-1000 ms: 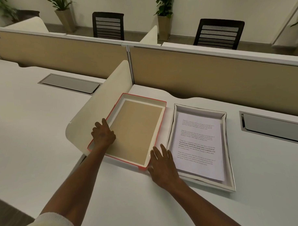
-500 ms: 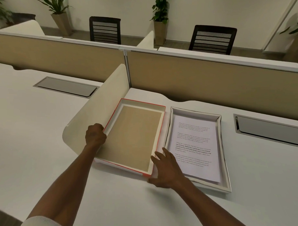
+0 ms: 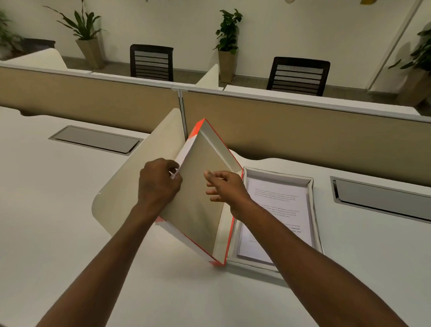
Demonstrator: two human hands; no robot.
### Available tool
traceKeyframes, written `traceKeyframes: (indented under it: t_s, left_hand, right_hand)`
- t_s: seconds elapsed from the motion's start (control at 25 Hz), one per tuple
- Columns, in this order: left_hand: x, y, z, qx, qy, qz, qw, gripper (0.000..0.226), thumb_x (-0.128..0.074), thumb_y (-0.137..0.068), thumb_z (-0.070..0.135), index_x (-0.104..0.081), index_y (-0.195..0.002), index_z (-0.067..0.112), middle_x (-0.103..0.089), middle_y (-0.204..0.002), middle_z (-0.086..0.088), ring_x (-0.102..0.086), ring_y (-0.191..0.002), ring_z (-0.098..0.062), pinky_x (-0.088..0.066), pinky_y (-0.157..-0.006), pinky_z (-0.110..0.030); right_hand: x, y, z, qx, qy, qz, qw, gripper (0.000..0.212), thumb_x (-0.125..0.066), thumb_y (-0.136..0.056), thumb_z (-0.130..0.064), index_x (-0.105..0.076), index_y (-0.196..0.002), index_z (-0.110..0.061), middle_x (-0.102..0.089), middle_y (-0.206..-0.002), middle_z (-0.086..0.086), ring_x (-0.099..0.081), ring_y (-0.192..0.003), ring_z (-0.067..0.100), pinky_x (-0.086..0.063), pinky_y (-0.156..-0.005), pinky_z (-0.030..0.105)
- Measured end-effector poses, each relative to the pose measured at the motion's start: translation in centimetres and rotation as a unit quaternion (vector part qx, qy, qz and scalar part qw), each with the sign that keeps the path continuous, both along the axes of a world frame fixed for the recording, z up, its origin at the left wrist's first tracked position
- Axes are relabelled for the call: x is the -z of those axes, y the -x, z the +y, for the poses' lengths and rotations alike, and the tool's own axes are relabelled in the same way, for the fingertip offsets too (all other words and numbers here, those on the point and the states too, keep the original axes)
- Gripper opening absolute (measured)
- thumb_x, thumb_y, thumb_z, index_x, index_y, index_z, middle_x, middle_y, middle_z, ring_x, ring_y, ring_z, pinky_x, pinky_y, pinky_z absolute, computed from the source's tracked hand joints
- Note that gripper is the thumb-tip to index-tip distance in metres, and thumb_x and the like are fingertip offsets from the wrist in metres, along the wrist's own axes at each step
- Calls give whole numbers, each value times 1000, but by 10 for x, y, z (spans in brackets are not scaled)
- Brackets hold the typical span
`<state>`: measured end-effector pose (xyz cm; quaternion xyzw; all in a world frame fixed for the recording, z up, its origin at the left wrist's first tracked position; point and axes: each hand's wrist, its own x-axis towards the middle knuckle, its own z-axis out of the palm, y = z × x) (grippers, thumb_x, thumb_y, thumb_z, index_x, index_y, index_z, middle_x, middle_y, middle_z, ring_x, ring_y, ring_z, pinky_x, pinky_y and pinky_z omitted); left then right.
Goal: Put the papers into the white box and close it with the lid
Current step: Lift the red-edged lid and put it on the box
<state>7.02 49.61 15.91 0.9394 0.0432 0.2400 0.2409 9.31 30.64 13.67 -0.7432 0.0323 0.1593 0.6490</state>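
Observation:
The lid [image 3: 203, 192], red-edged outside and brown inside, stands tilted up on its right long edge on the white desk. My left hand [image 3: 158, 183] grips its raised left rim. In front of the lid's inner face my right hand [image 3: 224, 187] hovers with fingers loosely spread; whether it touches the lid is unclear. Just right of the lid lies the white box [image 3: 310, 205], open. The printed papers [image 3: 278, 214] lie flat inside it, partly hidden by my right forearm.
A curved cream divider [image 3: 135, 185] rises just left of the lid. Beige partition panels [image 3: 308, 134] run along the desk's back. Grey cable hatches [image 3: 95, 138] sit in the desk at left and right. Chairs and potted plants stand beyond.
The lid has swung up from lying flat to standing on its right edge, lifted by my left hand. My right hand left the lid's near corner and rose in front of its inside.

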Motion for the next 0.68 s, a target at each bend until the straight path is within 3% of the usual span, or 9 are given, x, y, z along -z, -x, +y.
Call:
traceKeyframes:
  t_s: [0.08,0.2,0.28,0.36,0.44,0.56,0.6,0.68]
  left_hand:
    - [-13,7,-29,18,-24,-15,999,22,-75,-81,21,-81,-100,12,-78,-92,-7,-72,-80,-27,-58,-76,-37]
    - [-24,14,-66,23,-38,-4,999,24,-72,-88,23,-79,-106,10,-77,-97,-9,-71,-84,-26,-59,-75,-36]
    - [-28,19,-84,20,-35,7,999,26,-70,-91,24,-77,-111,11,-77,-103,-8,-70,-89,-25,-58,-79,-36]
    - [-31,21,-96,19,-17,7,1000,31,-71,-90,29,-76,-116,12,-77,-108,-6,-70,-94,-23,-56,-83,-34]
    - [-35,22,-96,36,77,0,996,38,-78,-82,40,-78,-112,16,-78,-106,1,-72,-91,-16,-59,-82,-31]
    - [-31,17,-74,40,264,-25,963,42,-76,-76,59,-80,-102,27,-77,-96,14,-72,-84,1,-55,-69,-10]
    - [-21,12,-64,20,312,-14,950,43,-73,-78,61,-79,-103,26,-78,-98,12,-72,-88,1,-55,-70,-11]
    - [11,4,-51,-29,408,91,908,47,-67,-86,60,-74,-106,18,-75,-109,-3,-70,-101,-15,-60,-88,-35]
  right_hand:
    - [-19,-13,7,31,-92,66,993,48,-66,-89,-49,-61,-121,-13,-71,-100,7,-75,-84,22,-62,-62,31]
    - [-37,-27,7,56,-170,111,978,35,-68,-90,-41,-67,-107,-11,-76,-94,11,-77,-75,25,-60,-56,32]
    - [-42,-30,4,70,-182,107,975,21,-70,-89,-32,-69,-97,-12,-78,-88,8,-76,-71,23,-58,-53,30]
    - [-42,-32,0,89,-157,95,979,16,-71,-90,-21,-69,-100,-9,-76,-96,9,-75,-78,24,-58,-54,30]
    - [-40,-33,-6,111,-141,85,980,15,-69,-90,-13,-69,-103,-5,-74,-106,13,-73,-87,28,-61,-61,33]
    - [-41,-32,-27,119,-166,90,975,19,-65,-92,-6,-67,-110,1,-73,-110,17,-73,-89,29,-62,-67,36]
    - [-40,-31,-37,121,-171,90,974,20,-64,-93,-5,-66,-113,1,-73,-111,17,-73,-88,27,-62,-67,35]
    - [-39,-27,-61,130,-180,89,971,23,-63,-94,-6,-66,-116,0,-74,-108,15,-73,-84,23,-61,-63,32]
